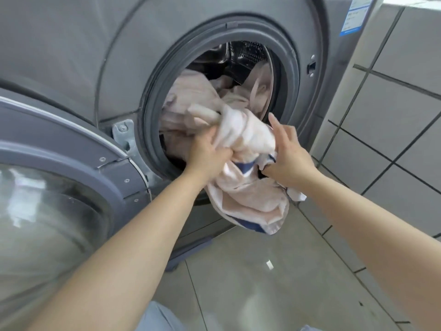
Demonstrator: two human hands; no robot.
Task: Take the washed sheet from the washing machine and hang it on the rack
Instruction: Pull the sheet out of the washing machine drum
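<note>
A grey front-loading washing machine fills the upper left, its round opening facing me. A pale pink sheet with a dark blue edge bulges out of the drum, and part of it hangs below the rubber rim. My left hand is clenched on a bunch of the sheet at the opening's lower edge. My right hand holds the sheet's right side from below, its index finger stretched up along the cloth. More pink fabric lies deeper in the drum. No rack is in view.
The machine's door with its glass porthole stands swung open at the left, close to my left forearm. A grey tiled wall rises at the right. Glossy floor tiles lie below, with a small white scrap on them.
</note>
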